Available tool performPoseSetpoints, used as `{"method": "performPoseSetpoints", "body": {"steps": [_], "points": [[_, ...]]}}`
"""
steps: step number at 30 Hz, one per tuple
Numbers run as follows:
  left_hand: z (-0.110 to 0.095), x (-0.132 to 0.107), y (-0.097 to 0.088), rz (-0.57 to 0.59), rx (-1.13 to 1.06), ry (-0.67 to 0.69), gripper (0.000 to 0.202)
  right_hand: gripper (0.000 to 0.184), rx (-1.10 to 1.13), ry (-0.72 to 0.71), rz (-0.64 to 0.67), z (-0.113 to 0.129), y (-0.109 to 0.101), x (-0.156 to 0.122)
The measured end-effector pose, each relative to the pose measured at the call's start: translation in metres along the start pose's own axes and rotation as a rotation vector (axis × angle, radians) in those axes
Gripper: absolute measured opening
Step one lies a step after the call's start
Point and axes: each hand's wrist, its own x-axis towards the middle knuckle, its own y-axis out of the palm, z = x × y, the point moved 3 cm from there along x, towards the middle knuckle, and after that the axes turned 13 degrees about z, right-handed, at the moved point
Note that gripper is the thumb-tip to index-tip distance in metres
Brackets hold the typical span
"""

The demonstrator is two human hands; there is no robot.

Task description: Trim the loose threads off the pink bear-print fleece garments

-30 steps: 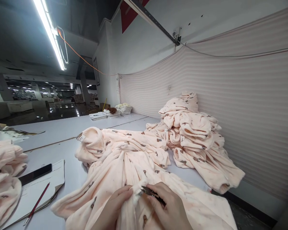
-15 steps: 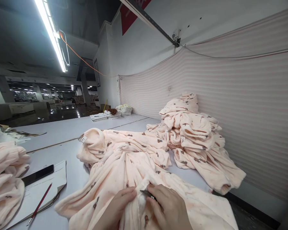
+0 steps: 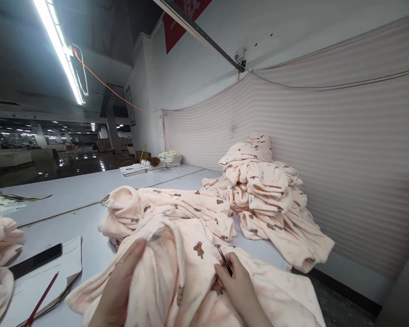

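Observation:
A pale pink plush garment with small brown bear prints lies spread in front of me. My left hand holds up a bunched fold of it; some of the fingers are hidden by the cloth. Pinched in my right hand is a small pair of dark thread snips. Their slim tips point up and away, slightly apart, just over the fabric. Behind this garment, a second one of the same print, its collar rolled round, rests on the table.
A tall heap of matching garments stands against the striped curtain. On the left are a phone, papers, a dark red pencil and more pink cloth. White stacks sit at the table's far end.
My hands, earlier close together at a whitish seam, have moved apart. The left has lifted a fold up and leftward; the right has drawn the snips to the right. The view has shifted slightly right.

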Motion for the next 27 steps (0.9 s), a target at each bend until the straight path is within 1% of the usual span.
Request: {"method": "performPoseSetpoints", "body": {"steps": [3,5,7,9,11,13,15,17,18,20,22,23,24,25,26,27], "points": [[0.010,-0.004,0.014,0.057,0.043,-0.061,0.031,0.017,0.045,-0.065,0.053,0.013,0.002,-0.003],[0.022,-0.007,0.022,0.098,0.042,-0.101,0.027,0.015,0.036,-0.163,0.099,0.028,0.002,-0.010],[0.030,-0.008,0.027,0.147,0.044,-0.113,0.026,0.016,-0.019,-0.272,0.156,0.044,0.001,-0.019],[0.034,-0.008,0.027,0.200,0.044,-0.109,0.025,0.022,-0.102,-0.358,0.199,0.058,0.003,-0.025],[0.036,-0.005,0.025,0.240,0.036,-0.107,0.023,0.025,-0.215,-0.426,0.211,0.067,0.007,-0.026],[0.039,-0.001,0.023,0.264,0.022,-0.112,0.022,0.028,-0.334,-0.474,0.211,0.073,0.014,-0.024],[0.044,0.003,0.023,0.282,0.010,-0.130,0.023,0.027,-0.412,-0.492,0.206,0.074,0.022,-0.021],[0.048,0.005,0.022,0.284,0.020,-0.145,0.026,0.022,-0.382,-0.481,0.181,0.071,0.027,-0.018],[0.048,0.005,0.019,0.260,0.037,-0.141,0.027,0.021,-0.316,-0.472,0.166,0.067,0.027,-0.018],[0.039,0.005,0.010,0.128,0.113,-0.106,0.030,0.021,-0.122,-0.422,0.115,0.054,0.021,-0.016],[0.019,0.004,-0.005,-0.032,0.221,0.006,0.033,0.021,0.035,-0.308,0.029,0.034,0.008,-0.014],[0.008,0.005,-0.010,-0.075,0.298,0.078,0.035,0.019,0.082,-0.230,-0.019,0.022,0.001,-0.012],[-0.001,0.007,-0.013,-0.072,0.385,0.142,0.038,0.019,0.113,-0.152,-0.056,0.011,-0.005,-0.010],[-0.007,0.010,-0.013,-0.028,0.474,0.190,0.042,0.020,0.139,-0.089,-0.075,0.001,-0.009,-0.008],[-0.008,0.014,-0.010,0.037,0.541,0.212,0.043,0.022,0.163,-0.046,-0.077,-0.006,-0.012,-0.006],[-0.002,0.017,-0.003,0.107,0.635,0.201,0.042,0.024,0.189,-0.024,-0.067,-0.011,-0.011,-0.003]]}}
